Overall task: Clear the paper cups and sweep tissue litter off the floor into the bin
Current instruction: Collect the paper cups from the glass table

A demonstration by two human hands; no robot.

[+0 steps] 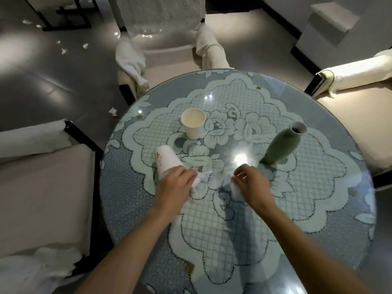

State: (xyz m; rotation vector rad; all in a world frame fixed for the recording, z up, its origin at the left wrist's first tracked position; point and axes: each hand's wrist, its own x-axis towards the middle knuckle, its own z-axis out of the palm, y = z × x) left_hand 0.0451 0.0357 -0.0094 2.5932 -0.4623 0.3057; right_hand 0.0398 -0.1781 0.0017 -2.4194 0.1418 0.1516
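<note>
- The round glass-topped table (350, 209) showed a mint-green lace cloth, floral and latticed, over grey-blue.
- The far upright paper cup (193, 126) was white outside, cream inside.
- The near-left tipped paper cup (167, 160) was white with faint print.
- The slim ceramic vase (280, 147), right, was plain sage green.
- The crumpled tissue (203, 176) was white.

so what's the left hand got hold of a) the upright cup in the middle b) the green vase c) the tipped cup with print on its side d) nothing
C: the left hand grips the printed cup at its mouth end, tilted with its base up, while the upright cup and green vase stand untouched; the right hand pinches a white tissue scrap.
</note>
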